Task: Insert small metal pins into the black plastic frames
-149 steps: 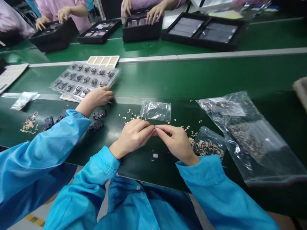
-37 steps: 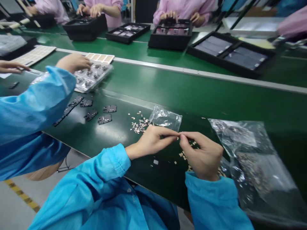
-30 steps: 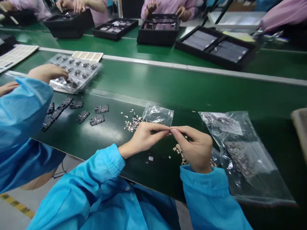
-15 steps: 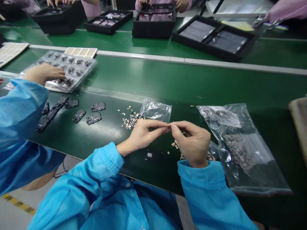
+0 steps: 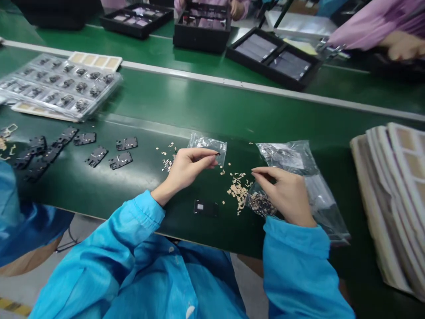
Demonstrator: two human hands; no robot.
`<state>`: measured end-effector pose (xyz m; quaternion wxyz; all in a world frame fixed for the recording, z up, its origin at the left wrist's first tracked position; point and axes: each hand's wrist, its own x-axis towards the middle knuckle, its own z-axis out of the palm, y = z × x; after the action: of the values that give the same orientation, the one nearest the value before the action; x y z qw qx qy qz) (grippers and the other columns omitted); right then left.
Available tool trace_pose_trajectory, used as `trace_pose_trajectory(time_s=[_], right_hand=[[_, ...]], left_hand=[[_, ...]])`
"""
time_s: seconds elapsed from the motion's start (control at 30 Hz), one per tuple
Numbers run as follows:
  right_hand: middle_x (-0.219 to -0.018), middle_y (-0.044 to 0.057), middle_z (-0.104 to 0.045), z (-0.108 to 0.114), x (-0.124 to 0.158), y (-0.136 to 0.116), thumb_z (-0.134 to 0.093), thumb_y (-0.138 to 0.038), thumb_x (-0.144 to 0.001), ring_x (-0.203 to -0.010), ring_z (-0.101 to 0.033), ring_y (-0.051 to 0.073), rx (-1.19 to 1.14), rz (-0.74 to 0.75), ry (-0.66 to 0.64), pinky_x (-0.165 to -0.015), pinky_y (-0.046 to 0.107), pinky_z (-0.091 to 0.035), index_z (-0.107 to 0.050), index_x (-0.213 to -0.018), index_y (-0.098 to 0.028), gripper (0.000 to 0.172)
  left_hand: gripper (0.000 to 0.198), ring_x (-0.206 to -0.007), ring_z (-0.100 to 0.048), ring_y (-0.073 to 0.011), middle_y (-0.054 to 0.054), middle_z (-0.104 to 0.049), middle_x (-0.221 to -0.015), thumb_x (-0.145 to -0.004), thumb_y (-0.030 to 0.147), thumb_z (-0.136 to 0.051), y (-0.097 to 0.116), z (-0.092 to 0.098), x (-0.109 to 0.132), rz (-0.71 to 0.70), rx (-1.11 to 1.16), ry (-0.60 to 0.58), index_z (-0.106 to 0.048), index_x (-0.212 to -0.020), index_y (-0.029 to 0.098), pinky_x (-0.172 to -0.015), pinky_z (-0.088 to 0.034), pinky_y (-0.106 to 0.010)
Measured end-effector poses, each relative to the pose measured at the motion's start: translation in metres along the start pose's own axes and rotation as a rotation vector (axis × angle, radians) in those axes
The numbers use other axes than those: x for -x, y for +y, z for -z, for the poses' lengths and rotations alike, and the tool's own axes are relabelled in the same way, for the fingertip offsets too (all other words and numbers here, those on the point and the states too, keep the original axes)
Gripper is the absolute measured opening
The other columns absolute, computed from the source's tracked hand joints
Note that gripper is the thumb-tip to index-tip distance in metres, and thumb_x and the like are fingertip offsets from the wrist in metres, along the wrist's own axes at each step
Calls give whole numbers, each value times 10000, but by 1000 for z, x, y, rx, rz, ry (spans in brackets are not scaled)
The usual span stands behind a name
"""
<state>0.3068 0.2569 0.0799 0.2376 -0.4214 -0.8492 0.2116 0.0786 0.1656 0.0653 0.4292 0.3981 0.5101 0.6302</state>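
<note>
My left hand point(image 5: 191, 168) pinches a tiny dark piece point(image 5: 218, 153) between thumb and fingertips, over the bench beside a small clear bag point(image 5: 219, 147). To the right, my right hand point(image 5: 285, 190) has thumb and forefinger pressed together at a tiny pale bit too small to name. Below and between the hands, a black rectangular part point(image 5: 206, 208) with a light square lies flat. Many small tan pieces point(image 5: 238, 190) are scattered left of my right hand, next to a bag of small dark parts point(image 5: 260, 204). More small bits point(image 5: 167, 165) lie left of my left hand.
Several black parts point(image 5: 121, 160) lie to the left, below a clear compartment tray point(image 5: 81, 99). A large plastic bag point(image 5: 323, 195) lies behind my right hand, and stacked pale trays point(image 5: 381, 199) stand at far right. Black boxes point(image 5: 202, 37) and people in pink line the far side.
My hands, together before, have moved apart, the right one to the right. The view has shifted right, showing the stacked trays. The co-worker's hand over the compartment tray is gone.
</note>
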Motion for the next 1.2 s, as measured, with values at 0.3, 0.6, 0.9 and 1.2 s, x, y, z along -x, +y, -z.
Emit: trace_pose_trajectory(time_s=[0.3,0.6,0.9,1.2], right_hand=[[-1148,87,-719,-12,-11,-32,-573,-428,-872,-1040,-683,246,-442,-36,-150,-874,414,-570,-659,-1168,-219,372],[-772,49,-719,-29,-16,-40,-680,-482,-764,-715,-650,179,-566,-92,-375,-621,285,-523,-737,-817,-182,310],[-631,16,-662,-24,-16,-41,-680,-337,-728,-596,-601,127,-648,-165,-389,-543,240,-491,-695,-691,-171,171],[-644,18,-661,-24,-12,-39,-672,-327,-745,-609,-592,127,-593,-104,-275,-552,238,-473,-687,-683,-171,168]], left_hand=[[180,-664,-715,-124,-30,-752,-767,-912,221,-581,-2,1,12,-573,-770,-83,-615,-1072,145,-623,-549,-202],[276,-640,-659,-113,-36,-708,-754,-989,142,-343,-1,-1,18,-953,-1298,-299,-608,-1064,147,-620,-525,-211],[202,-666,-677,-141,-65,-727,-781,-916,330,-592,-3,-1,13,-664,-978,-276,-663,-926,141,-617,-516,-229],[86,-652,-681,-106,-25,-744,-762,-849,231,-667,4,-2,10,-380,-715,-312,-707,-842,155,-608,-512,-181]])
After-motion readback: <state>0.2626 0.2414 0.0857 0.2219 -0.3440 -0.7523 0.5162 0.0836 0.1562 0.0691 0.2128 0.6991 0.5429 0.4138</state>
